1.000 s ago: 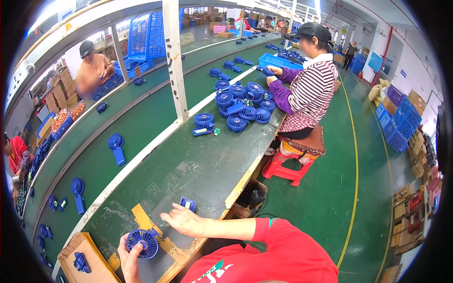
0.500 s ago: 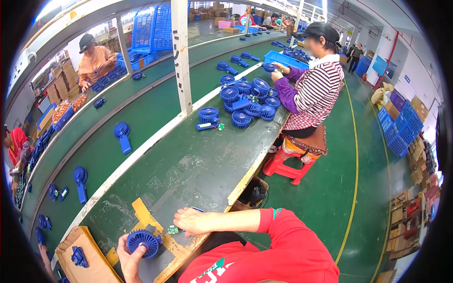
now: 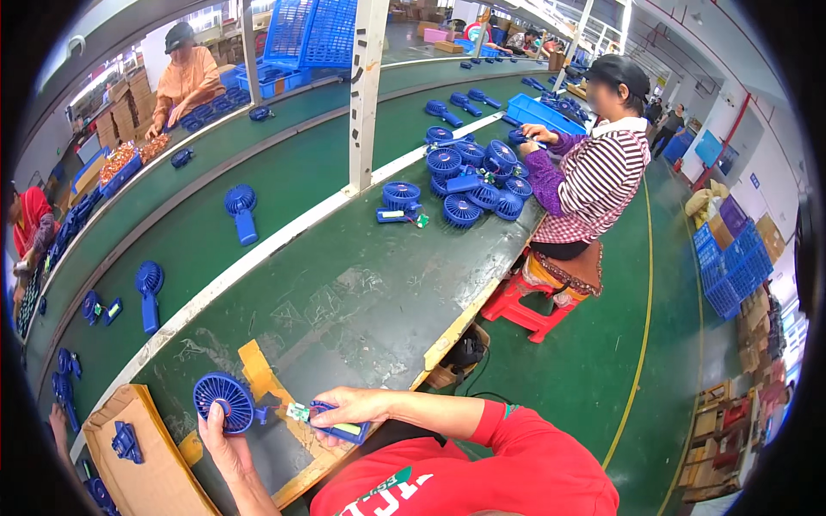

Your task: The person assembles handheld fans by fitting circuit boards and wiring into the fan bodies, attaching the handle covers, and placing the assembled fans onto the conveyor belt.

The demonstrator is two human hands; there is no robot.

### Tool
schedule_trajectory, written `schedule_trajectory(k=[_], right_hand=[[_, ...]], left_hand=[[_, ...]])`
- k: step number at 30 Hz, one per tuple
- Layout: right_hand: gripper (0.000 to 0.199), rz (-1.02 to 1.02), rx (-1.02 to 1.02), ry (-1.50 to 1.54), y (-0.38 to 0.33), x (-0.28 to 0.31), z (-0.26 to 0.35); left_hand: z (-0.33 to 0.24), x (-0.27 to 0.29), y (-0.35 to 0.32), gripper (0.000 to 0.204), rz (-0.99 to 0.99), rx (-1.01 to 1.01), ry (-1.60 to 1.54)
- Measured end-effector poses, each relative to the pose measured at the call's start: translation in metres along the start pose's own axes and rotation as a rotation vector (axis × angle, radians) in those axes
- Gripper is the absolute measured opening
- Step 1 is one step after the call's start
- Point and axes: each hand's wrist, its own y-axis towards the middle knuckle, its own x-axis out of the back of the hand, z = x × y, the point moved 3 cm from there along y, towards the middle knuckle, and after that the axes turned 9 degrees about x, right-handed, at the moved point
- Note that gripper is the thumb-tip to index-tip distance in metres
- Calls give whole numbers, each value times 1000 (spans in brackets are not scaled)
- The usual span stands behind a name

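My left hand [image 3: 228,451] holds a round blue fan head [image 3: 222,400] by its rim, its slatted face turned up, above the near end of the workbench. Between the fingers of my right hand [image 3: 351,407] is an opened blue fan handle [image 3: 354,433], with a pale green-yellow strip inside that looks like a battery. A small green circuit board [image 3: 298,412] sticks out from the handle toward the fan head. Thin wiring seems to run between the two parts, though it is too fine to be sure. Yellow tape [image 3: 258,368] lies on the bench beside them.
A cardboard tray [image 3: 142,482] with a blue part stands at my left. Beyond the bench, a green conveyor belt [image 3: 202,275] carries several blue fans. A heap of fans [image 3: 465,206] lies farther along, near a seated co-worker [image 3: 594,163]. A red stool [image 3: 525,305] stands by the bench.
My right hand has lifted the handle and circuit board off the bench edge. My left hand has moved the fan head slightly left and up, tilting its face. The whole view has shifted a little.
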Motion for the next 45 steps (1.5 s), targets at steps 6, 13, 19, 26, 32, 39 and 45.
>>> schedule_trajectory(k=[6,13,19,26,32,39,45], right_hand=[[35,-71,-42,61,-1,3,2],[40,-164,-145,-155,14,-4,0],[22,-182,38,-354,6,-7,7],[22,-203,42,-202,9,-20,3],[19,-211,29,-180,8,-22,-6],[28,-263,58,-294,8,-27,-3],[29,-260,132,-303,10,-25,-5]], left_hand=[[-2,5,-12,43,-36,-38,-68],[-5,-37,-51,68,160,31,132],[9,-54,-5,51,147,4,243],[28,-33,-3,49,67,-1,286],[31,-38,-7,46,36,-20,301],[41,-33,-8,44,13,40,288],[35,-34,-10,40,-30,-64,402]])
